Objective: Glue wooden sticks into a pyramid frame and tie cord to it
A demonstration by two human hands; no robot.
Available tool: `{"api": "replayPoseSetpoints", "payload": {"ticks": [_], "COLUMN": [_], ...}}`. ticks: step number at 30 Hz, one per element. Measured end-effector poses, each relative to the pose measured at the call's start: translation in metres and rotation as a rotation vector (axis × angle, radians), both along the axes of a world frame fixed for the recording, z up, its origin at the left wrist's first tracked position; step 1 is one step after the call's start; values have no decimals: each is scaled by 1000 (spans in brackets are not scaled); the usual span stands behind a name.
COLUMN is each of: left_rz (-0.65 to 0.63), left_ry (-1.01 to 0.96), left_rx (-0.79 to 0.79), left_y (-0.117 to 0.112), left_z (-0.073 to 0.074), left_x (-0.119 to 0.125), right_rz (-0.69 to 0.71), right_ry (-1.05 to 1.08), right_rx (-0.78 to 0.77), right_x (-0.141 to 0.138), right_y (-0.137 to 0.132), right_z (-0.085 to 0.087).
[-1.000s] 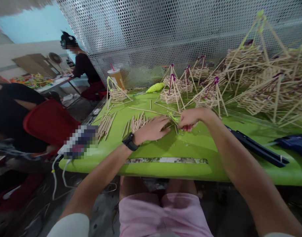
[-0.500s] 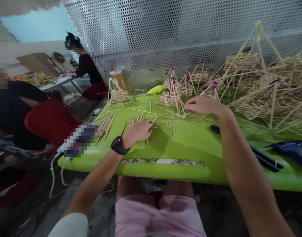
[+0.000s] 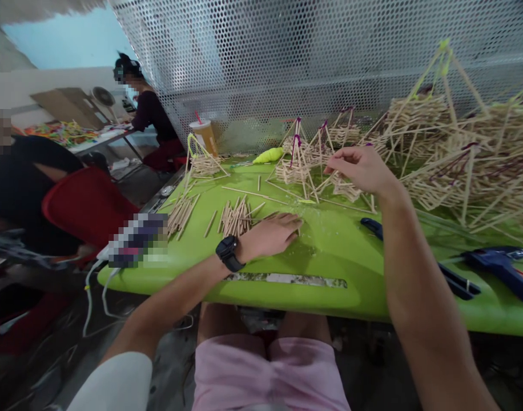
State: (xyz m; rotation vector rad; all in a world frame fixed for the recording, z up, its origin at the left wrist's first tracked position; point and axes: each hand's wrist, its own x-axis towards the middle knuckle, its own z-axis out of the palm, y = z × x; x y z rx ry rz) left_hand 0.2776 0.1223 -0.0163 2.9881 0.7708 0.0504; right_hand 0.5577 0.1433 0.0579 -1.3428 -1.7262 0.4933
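My left hand [image 3: 278, 233], with a black watch at the wrist, lies low over the green tabletop [image 3: 330, 254], palm down. Its fingers are stretched out, beside a bundle of short wooden sticks [image 3: 236, 217]. My right hand [image 3: 359, 166] hovers in front of the stick structures, fingers curled in and tips close together; whether they hold anything is hidden. Just below it stands a small layered stick structure [image 3: 346, 188]. To its left is another stick pyramid [image 3: 296, 162] tied with purple at the top.
More stick pyramids [image 3: 445, 165] crowd the right side. A glue gun [image 3: 497, 268] and a black-handled tool [image 3: 456, 282] lie at right. A second stick bundle [image 3: 183, 214], a power strip [image 3: 135, 240] and a drink cup [image 3: 205, 137] are at left. Two other people sit further left.
My left hand has moved right from the stick bundle, its fingers straightening out. My right hand has risen slightly and shifted right, away from the purple-tied pyramid.
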Motion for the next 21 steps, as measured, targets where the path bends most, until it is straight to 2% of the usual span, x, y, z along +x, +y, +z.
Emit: {"api": "replayPoseSetpoints", "payload": {"ticks": [3, 6, 8, 11, 14, 17, 21], "left_rz": [60, 198, 262, 315, 303, 294, 336], "left_ry": [-15, 11, 33, 48, 0, -102, -121], "left_rx": [-18, -41, -61, -127, -191, -176, -153], "left_y": [2, 1, -1, -4, 0, 14, 39], "left_z": [-9, -16, -17, -13, -4, 5, 14], "left_x": [-6, -27, -43, -67, -91, -115, -141], "right_rz": [-22, -28, -24, 16, 101, 178, 213], "right_ry": [84, 143, 148, 69, -46, -110, -169], "right_rx": [54, 66, 16, -155, -373, -539, -665], "right_x": [-1, -6, -11, -17, -23, -30, -37], "right_y": [2, 3, 4, 3, 2, 2, 5], "right_z": [-1, -3, -4, -6, -7, -10, -13]}}
